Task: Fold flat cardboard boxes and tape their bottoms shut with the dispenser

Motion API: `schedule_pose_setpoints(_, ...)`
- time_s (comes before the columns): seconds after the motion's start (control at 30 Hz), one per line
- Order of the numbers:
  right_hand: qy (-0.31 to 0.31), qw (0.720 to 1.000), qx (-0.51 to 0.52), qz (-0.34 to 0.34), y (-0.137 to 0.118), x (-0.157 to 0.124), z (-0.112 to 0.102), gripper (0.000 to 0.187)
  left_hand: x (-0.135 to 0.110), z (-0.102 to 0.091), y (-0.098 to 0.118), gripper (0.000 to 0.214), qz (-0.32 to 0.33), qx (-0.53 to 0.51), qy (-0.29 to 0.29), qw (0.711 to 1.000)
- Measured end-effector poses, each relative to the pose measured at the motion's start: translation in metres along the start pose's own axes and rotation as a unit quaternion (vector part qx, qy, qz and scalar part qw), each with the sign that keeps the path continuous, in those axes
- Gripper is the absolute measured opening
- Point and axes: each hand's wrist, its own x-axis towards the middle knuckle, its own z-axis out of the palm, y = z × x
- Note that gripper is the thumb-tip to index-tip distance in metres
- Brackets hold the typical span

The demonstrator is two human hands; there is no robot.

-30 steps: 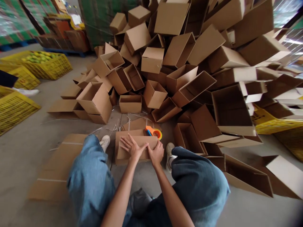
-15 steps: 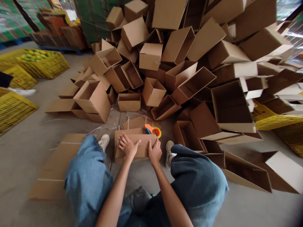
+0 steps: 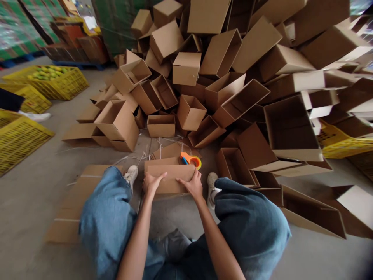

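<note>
A small brown cardboard box [image 3: 171, 182] stands on the floor between my feet. My left hand [image 3: 152, 182] grips its left end, thumb on the near face and fingers around the side, partly hidden. On the right end my right hand [image 3: 194, 183] holds it the same way, thumb pointing inward across the near face. Just behind the box's right corner is an orange tape dispenser [image 3: 190, 158] with a yellow roll and a blue part. Flat cardboard [image 3: 169, 151] lies beyond the box.
A high pile of open cardboard boxes [image 3: 190, 112] fills the front and right. Strapped flat cardboard [image 3: 71, 202] lies by my left leg. Yellow crates [image 3: 23, 136] stand at left, one holding green-yellow fruit [image 3: 48, 72]. Another person's shoe [image 3: 36, 116] shows there. Loose straps [image 3: 142, 155] litter the floor.
My left hand has moved from the box's near face to its left end. My right hand's thumb now reaches further inward. The view has shifted slightly.
</note>
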Motion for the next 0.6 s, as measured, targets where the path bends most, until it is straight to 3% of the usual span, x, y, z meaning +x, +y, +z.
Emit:
schedule_pose_setpoints(0.27,-0.02,0.998,0.044,0.037,0.002,0.002,0.0,0.111,0.007,-0.001,-0.01,0.087,0.027,0.017,-0.003,0.999)
schedule_pose_setpoints(0.5,-0.019,0.992,0.106,0.072,0.016,0.015,0.005,0.08,0.022,-0.003,-0.028,0.051,0.084,0.005,-0.008,0.996)
schedule_pose_setpoints(0.6,-0.005,0.987,0.145,0.066,0.027,0.023,0.006,0.07,0.027,-0.003,-0.036,0.051,0.094,0.008,0.002,0.996)
